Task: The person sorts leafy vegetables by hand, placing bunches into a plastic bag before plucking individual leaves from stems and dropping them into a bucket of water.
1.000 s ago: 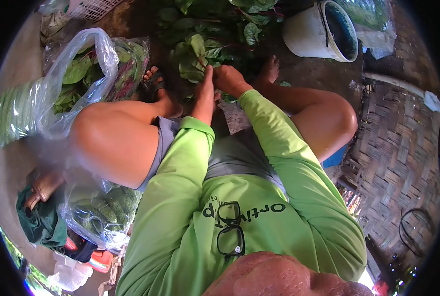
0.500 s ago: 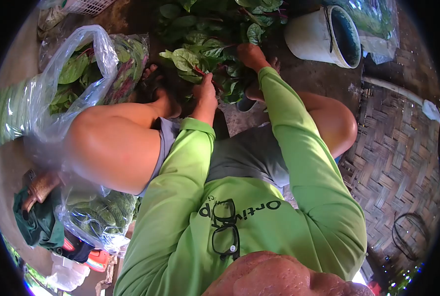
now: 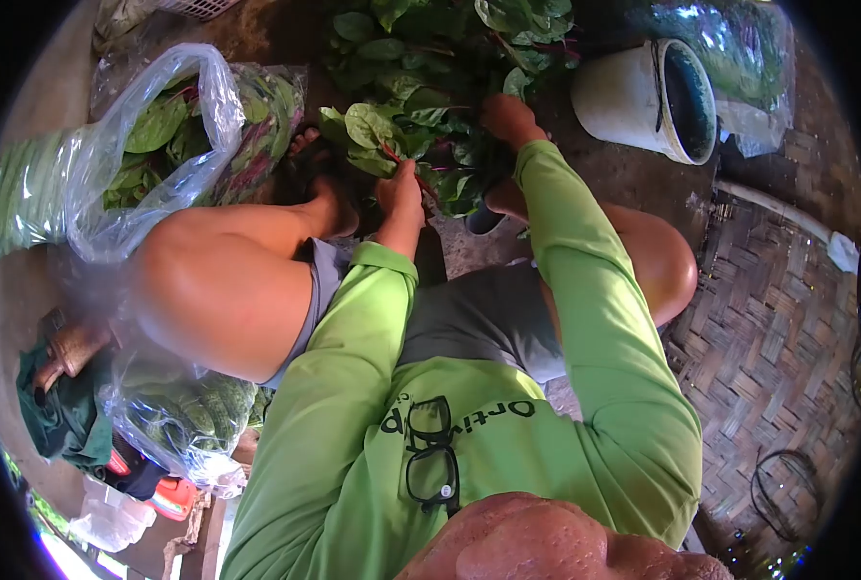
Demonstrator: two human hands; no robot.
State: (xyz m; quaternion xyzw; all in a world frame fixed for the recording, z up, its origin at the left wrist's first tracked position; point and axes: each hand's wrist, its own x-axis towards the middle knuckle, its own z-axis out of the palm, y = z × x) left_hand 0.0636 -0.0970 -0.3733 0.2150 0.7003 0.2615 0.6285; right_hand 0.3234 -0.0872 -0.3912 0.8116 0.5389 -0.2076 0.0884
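My left hand (image 3: 401, 193) is closed around the red stems of a bunch of broad-leaved greens (image 3: 371, 130), which look like Malabar spinach. The leaves fan out above and to the left of my fingers. My right hand (image 3: 511, 120) is curled shut at the right side of the greens, where a thin stem runs into it; its fingertips are mostly hidden. Beyond both hands, a heap of the same greens (image 3: 382, 48) spreads over the floor between my feet.
A white bucket (image 3: 616, 97) lies tilted at the right, near a clear bag of greens (image 3: 730, 58). Left of my leg stands an open plastic bag (image 3: 213, 126) with leaves. A woven mat (image 3: 769, 329) covers the right side. A bag of green vegetables (image 3: 189, 406) sits lower left.
The view has shifted slightly. Both hands keep nearly the same places at the greens, and the left still grips the red stems.
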